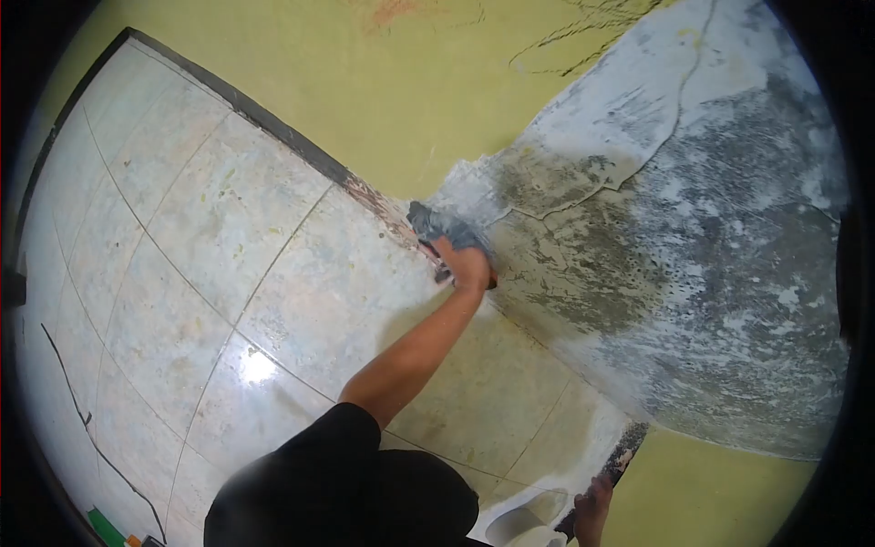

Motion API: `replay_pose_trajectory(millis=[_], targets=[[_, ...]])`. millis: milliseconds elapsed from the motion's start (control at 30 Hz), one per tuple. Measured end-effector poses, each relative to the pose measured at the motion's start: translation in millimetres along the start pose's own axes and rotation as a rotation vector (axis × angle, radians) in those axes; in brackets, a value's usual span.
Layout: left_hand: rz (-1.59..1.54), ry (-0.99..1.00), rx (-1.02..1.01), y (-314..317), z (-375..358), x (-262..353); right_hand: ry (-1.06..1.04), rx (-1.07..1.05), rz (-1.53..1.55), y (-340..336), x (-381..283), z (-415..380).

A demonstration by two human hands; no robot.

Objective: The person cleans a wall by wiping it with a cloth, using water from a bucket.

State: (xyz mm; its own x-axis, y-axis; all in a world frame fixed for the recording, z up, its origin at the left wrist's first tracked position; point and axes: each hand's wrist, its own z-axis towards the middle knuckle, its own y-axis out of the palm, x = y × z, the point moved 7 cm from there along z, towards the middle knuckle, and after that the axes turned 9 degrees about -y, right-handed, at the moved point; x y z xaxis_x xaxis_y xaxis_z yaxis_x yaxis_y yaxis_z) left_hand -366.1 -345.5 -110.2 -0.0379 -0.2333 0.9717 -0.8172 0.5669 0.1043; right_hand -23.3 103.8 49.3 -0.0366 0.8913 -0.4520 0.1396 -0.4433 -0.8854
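My left hand [463,263] is closed around a crumpled grey cloth [448,225]. It presses the cloth against the corner where the tiled floor meets the walls. Part of the cloth is hidden under the fingers. At the lower right, my right hand [594,509] rests at the dark baseboard [629,439], its fingers apart from the cloth and partly seen. Beside it stands a white container [529,529], cut off by the bottom edge.
Pale floor tiles [182,273] show smudges and specks. The yellow-green wall [410,100] adjoins a patch of bare grey plaster [656,237] with peeling and a crack. A dark cord [88,419] lies at the left, near a green object [105,527].
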Motion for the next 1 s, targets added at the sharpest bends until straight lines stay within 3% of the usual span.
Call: replay_pose_trajectory(millis=[33,67,133,167,233,333,367,433,500,533,600,633,700,767,800,833,900,1000], targets=[[-0.206,0.008,0.075,6,0,-2,0.183,-0.025,0.15,0,-9,2],[-0.207,0.004,0.078,24,-15,7,0.183,-0.027,0.145,1,2,-2],[-0.053,0.541,0.056,38,-61,94,0.681,0.159,0.838,19,58,-33],[0.034,0.768,0.031,37,-79,135,0.7,0.141,0.825,18,66,-34],[0.157,0.925,-0.035,31,-69,156,0.255,-0.062,0.089,10,61,-9],[0.154,1.046,0.04,11,-46,78,0.437,-0.104,0.142,19,7,28],[0.231,0.826,-0.136,7,-18,36,0.362,-0.138,0.178,21,1,32],[0.286,0.635,-0.087,1,-4,27,0.333,-0.158,0.251,26,10,24],[0.234,0.659,0.146,3,-12,41,0.263,-0.216,0.233,25,11,20],[-0.044,0.523,0.188,3,-16,55,0.236,-0.228,0.162,20,4,20],[-0.339,0.377,0.209,3,-23,83,0.38,-0.201,0.19,15,17,5],[-0.072,0.654,0.027,14,-34,118,0.419,-0.193,0.179,9,13,6],[0.115,0.944,-0.155,30,-59,198,0.399,-0.142,0.167,2,21,8],[0.085,1.155,-0.188,37,-78,295,0.417,-0.084,0.235,1,31,11],[0.152,1.339,-0.221,42,-92,331,0.312,-0.05,0.22,6,33,15],[0.39,1.337,-0.292,52,-99,381,0.332,-0.09,0.254,17,51,16],[0.634,1.325,-0.396,74,-100,404,0.357,-0.187,0.296,27,41,24],[0.095,1.499,-0.181,73,-96,367,0.367,-0.241,0.357,33,17,46]])
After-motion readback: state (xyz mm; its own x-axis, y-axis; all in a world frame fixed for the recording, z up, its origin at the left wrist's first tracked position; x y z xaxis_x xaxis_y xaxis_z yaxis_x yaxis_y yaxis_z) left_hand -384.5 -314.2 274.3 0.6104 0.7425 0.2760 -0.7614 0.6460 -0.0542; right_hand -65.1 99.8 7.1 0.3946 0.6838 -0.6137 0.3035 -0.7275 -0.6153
